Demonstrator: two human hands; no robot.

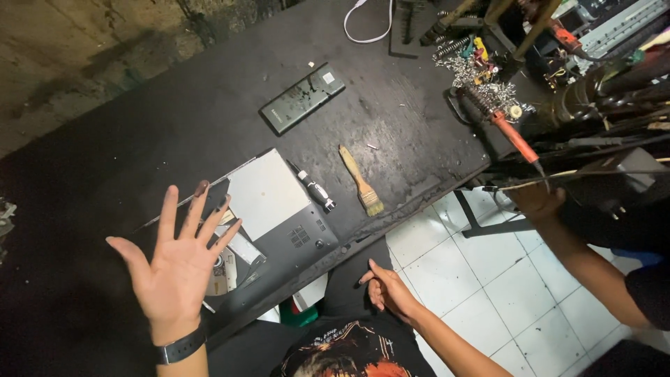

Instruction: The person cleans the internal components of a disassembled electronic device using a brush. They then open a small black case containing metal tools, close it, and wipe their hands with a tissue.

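Open left hand above a dismantled laptop

The left hand (pixel 178 262) hovers, fingers spread, holding nothing, over the grey laptop (pixel 269 216) on the black table (pixel 174 119) — the right hand (pixel 387 290), loosely curled and empty, sits off the table edge; a dark rectangular battery (pixel 302 98) with a small white label lies beyond.

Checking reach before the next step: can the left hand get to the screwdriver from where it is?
Probably yes. The left hand is raised, open and empty above the opened laptop. The screwdriver lies bare on the table just past the laptop's edge, with only the brush beside it and nothing covering it.

One laptop (pixel 279 209), one screwdriver (pixel 314 188), one brush (pixel 361 181), one battery pack (pixel 302 99), one soldering iron (pixel 513 136), one white cable (pixel 366 24).
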